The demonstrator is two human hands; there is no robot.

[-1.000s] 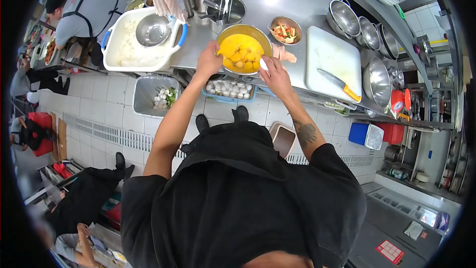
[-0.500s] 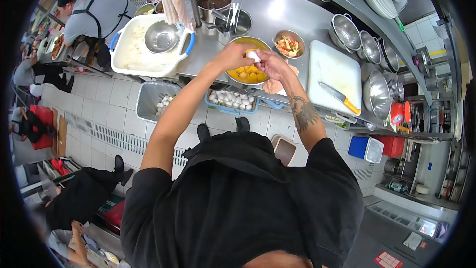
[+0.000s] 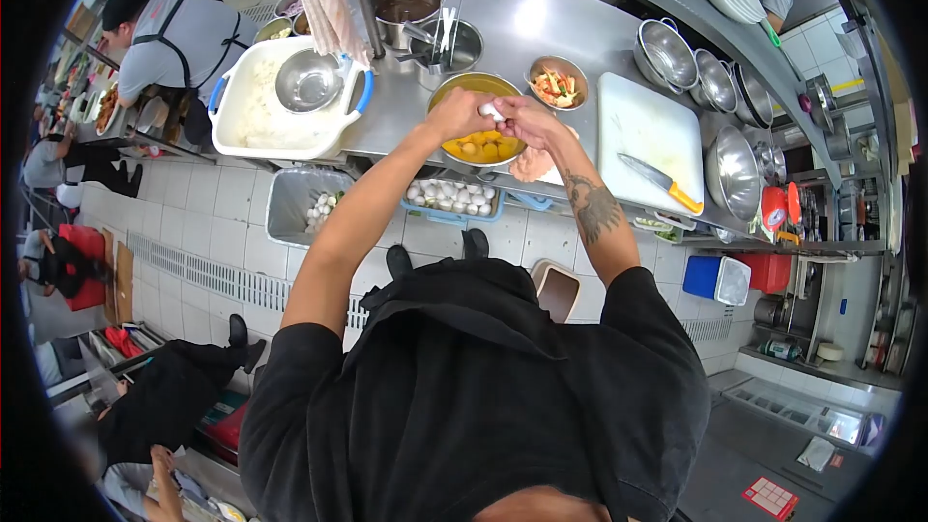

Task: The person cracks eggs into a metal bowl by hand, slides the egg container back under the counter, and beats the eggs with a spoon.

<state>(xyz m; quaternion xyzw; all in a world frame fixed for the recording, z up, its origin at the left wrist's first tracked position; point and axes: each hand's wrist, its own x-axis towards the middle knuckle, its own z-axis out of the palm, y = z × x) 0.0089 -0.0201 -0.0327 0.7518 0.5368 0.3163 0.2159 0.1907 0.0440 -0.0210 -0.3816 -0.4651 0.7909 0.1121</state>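
Note:
Both hands meet above a metal bowl [image 3: 495,162] of raw eggs, where several yellow yolks [image 3: 483,147] show. A white egg [image 3: 491,111] is between my fingertips. My left hand [image 3: 458,117] grips its left side with curled fingers, and my right hand [image 3: 529,122] closes on it from the right. Whether its shell is cracked cannot be made out. Below the counter edge stands a blue crate of white eggs [image 3: 452,196]. To its left is a grey bin [image 3: 287,208] with pale shells inside.
To the right lie a bowl of cut vegetables [image 3: 557,83] and a white cutting board [image 3: 648,126] bearing a yellow-handled knife [image 3: 665,183]. At left stand a white tub [image 3: 280,140] and metal pots [image 3: 411,8]. Co-workers [image 3: 184,34] are on the left.
My hands have drawn closer together around the egg, and less of its white shell shows. They stay above the bowl. The view has shifted slightly.

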